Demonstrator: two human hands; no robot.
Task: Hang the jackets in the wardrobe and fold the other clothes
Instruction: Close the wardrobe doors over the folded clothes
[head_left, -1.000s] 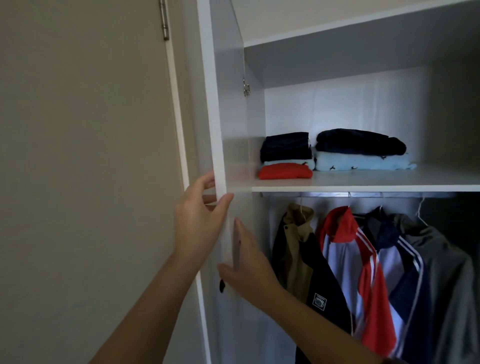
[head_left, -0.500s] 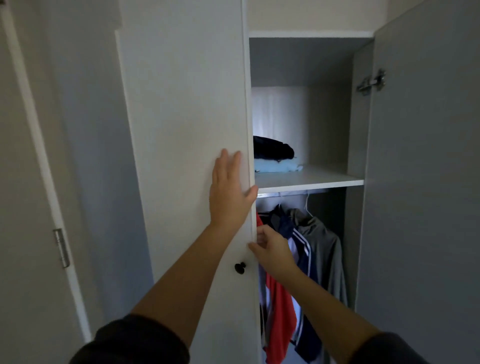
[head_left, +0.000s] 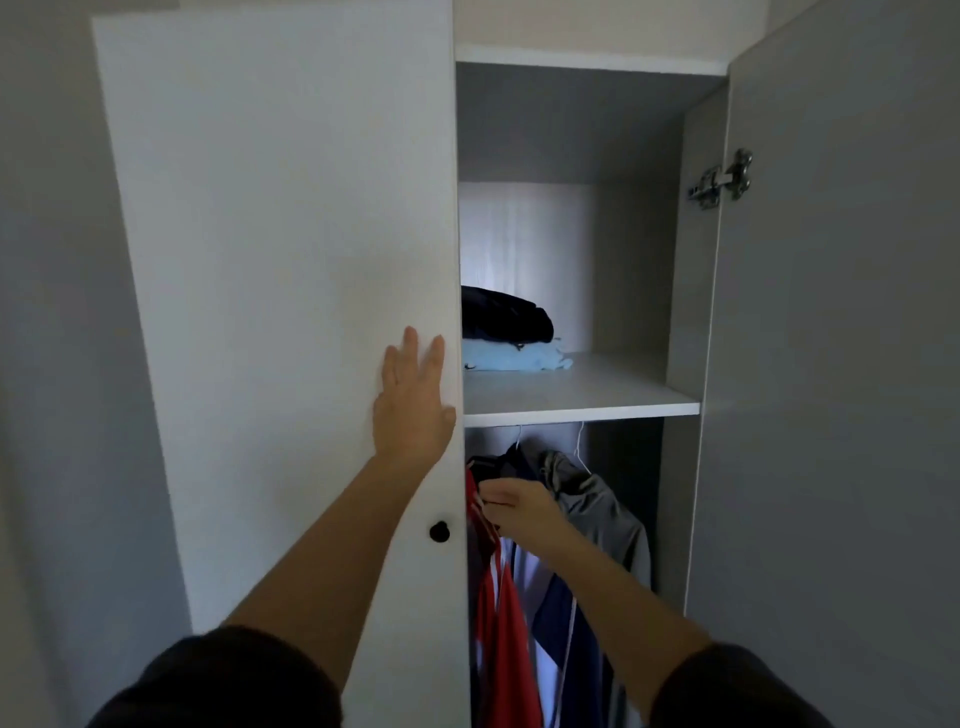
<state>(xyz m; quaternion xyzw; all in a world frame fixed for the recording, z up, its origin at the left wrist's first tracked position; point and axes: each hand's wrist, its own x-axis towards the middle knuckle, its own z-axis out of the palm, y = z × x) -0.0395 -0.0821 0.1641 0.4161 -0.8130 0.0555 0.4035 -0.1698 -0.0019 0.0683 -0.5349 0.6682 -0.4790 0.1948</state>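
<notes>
Since the earlier frame, your right hand (head_left: 519, 506) left the door edge for the red jacket (head_left: 501, 623). Your left hand (head_left: 413, 405) lay flat, fingers wide, on the left door (head_left: 285, 312), likely steadying it. Right fingers curled at the hanging jacket's collar; whether they pinched it, I cannot tell. Open room lay beyond the grey jacket (head_left: 605, 512).
</notes>
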